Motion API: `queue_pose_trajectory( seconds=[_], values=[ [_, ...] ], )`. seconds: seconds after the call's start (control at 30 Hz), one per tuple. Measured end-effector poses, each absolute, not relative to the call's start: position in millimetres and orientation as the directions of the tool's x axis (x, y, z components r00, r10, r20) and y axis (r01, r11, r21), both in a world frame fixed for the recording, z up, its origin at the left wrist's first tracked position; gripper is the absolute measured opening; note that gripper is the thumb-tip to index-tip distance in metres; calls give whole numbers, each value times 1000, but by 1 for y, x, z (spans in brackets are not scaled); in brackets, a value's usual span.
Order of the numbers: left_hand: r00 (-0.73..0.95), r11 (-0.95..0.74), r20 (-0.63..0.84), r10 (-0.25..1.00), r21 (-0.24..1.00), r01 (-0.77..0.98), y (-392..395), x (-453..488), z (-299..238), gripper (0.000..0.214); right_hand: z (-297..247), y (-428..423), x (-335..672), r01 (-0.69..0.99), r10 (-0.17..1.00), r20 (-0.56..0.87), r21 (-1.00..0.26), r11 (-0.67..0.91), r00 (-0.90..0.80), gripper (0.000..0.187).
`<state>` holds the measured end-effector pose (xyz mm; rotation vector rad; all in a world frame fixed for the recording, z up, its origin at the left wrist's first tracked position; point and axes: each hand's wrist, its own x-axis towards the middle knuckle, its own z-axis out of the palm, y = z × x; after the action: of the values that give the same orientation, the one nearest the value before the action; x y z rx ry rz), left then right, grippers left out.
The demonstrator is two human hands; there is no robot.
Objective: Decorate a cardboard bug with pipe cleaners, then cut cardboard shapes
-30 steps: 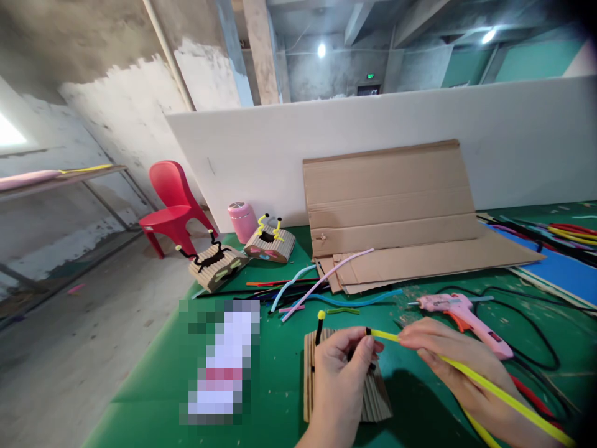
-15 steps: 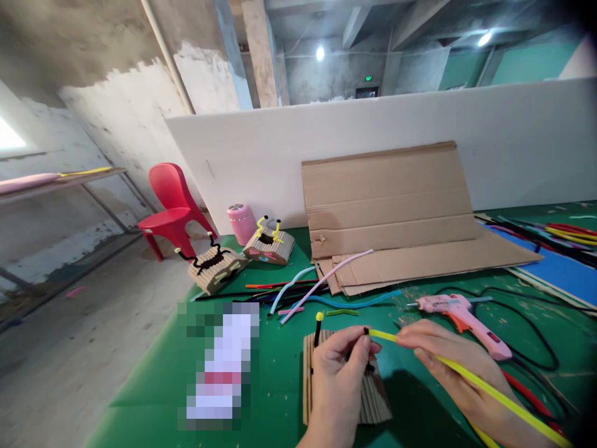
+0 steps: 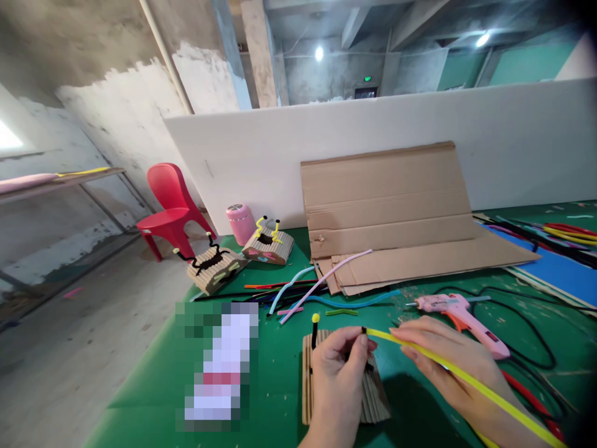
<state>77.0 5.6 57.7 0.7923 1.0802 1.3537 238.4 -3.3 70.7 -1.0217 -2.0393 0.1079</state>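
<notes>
My left hand [image 3: 336, 367] pinches the tip of a black pipe cleaner [image 3: 364, 331] between thumb and forefinger, above a corrugated cardboard body [image 3: 377, 401]. A second black stem [image 3: 314, 337] with a yellow ball end [image 3: 316, 318] stands up from that body. My right hand [image 3: 459, 361] is closed on a long yellow pipe cleaner [image 3: 489, 391], whose end meets the black tip at my left fingers. The yellow strand runs back over my right hand to the lower right. A small shiny bit shows under the right fingers; I cannot make out what it is.
A pink glue gun [image 3: 466, 317] with its black cable lies right of my hands. Loose pipe cleaners [image 3: 321, 287] and folded cardboard [image 3: 387, 205] are behind. Two finished-looking cardboard bugs [image 3: 217, 267] and a pink canister [image 3: 240, 224] stand at the back left. A blurred patch [image 3: 219, 367] covers something left.
My right hand has shifted slightly left, and more of the yellow pipe cleaner lies visible along its top. The stem with the yellow ball leans a little further left. My left hand keeps its pinch.
</notes>
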Motion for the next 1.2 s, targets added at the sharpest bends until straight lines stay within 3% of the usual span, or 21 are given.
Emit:
queue_pose_trajectory(
  seconds=[0.17,0.4,0.67,0.9,1.2],
  values=[
    [-90,85,-114,989,956,-279,5,76,59,9,73,-3,234,642,666,675,-364,675,-318,14],
    [-108,58,-75,991,988,-144,4,77,59,8,82,-6,228,569,707,608,-457,684,-361,11],
    [-7,-42,42,999,999,7,3,79,65,16,118,9,208,594,828,386,-577,560,-407,16],
    [12,124,-125,992,961,-247,6,76,61,9,112,19,216,575,903,304,-697,428,-304,17],
    [-22,157,-172,985,938,-308,5,74,61,10,71,9,227,522,945,280,-787,328,-171,19]
  ],
)
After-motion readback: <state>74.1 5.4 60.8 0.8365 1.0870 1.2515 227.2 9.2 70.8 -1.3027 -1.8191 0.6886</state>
